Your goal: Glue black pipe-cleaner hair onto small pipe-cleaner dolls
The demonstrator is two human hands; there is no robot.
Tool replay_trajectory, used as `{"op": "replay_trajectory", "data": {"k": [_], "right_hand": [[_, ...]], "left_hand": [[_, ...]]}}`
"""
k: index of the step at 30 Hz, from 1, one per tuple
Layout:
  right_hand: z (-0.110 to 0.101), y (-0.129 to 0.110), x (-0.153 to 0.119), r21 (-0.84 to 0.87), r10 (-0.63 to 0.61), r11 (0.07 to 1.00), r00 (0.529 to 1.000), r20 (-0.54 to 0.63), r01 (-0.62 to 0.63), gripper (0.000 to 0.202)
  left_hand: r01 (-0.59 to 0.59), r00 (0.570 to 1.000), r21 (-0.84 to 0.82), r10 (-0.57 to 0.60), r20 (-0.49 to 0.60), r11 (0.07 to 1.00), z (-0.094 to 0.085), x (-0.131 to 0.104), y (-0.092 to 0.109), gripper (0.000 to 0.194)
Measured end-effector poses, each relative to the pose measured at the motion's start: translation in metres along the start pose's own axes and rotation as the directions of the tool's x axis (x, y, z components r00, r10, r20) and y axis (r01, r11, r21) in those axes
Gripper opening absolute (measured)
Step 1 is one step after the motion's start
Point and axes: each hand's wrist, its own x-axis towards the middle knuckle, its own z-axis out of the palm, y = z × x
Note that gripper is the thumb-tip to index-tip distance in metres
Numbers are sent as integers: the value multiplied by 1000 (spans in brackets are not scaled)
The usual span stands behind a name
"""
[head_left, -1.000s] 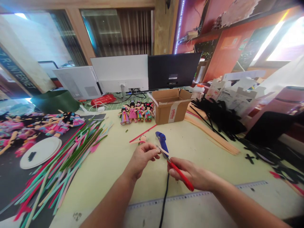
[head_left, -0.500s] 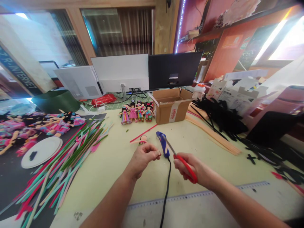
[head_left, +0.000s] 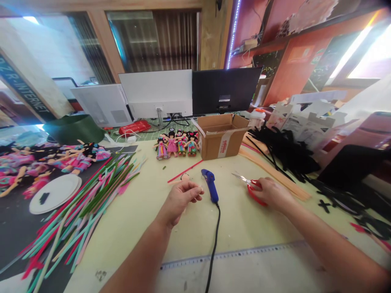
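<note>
Resting low over the pale yellow-green worktop (head_left: 146,219), the right hand (head_left: 271,193) has its fingers around the red looped handles of the metal-bladed scissors (head_left: 249,182), whose slim blades point left and slightly away from the person. The left hand (head_left: 179,199) is nearer the middle, its thumb and forefinger pinched together; whatever may sit between their tips is too small to make out. Partly hidden just behind this hand is a small unfinished doll (head_left: 185,177), of which only the dark-edged head shows clearly. Between the two hands lies a blue glue gun (head_left: 211,187), its black cable (head_left: 216,240) running toward the person across a clear ruler with dark markings (head_left: 240,254). A thin red strip (head_left: 185,171) lies beyond the left hand. Farther back, a cluster of small dolls in colourful dresses (head_left: 176,144) stands beside an open brown cardboard box (head_left: 224,142). On the left, a loose heap of green, pink, red and turquoise fuzzy strips (head_left: 91,199) spreads near stacked white round discs (head_left: 56,193), which bear a small black piece (head_left: 43,198). On the right are long peach strips (head_left: 281,177) and a pile of black fuzzy strips (head_left: 287,150).
</note>
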Motion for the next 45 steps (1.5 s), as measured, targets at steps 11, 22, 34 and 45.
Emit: {"op": "replay_trajectory", "data": {"k": [11, 22, 34, 45], "right_hand": [[-37, -77, -28, 432, -377, 799, 909, -180, 417, 24], [-19, -150, -39, 771, -517, 451, 835, -185, 450, 17], [-1, -143, -39, 666, -502, 436, 778, -378, 605, 12], [2, -143, -41, 545, -529, 461, 710, -465, 700, 14]], "left_hand": [[-57, 998, 50, 56, 17, 997, 3, -2, 3, 20], [-107, 994, 88, 107, 9, 990, 2, 0, 4, 20], [69, 996, -149, -76, -39, 986, 9, 2, -7, 18], [67, 996, -109, -74, -57, 992, 10, 2, -8, 15]]}}
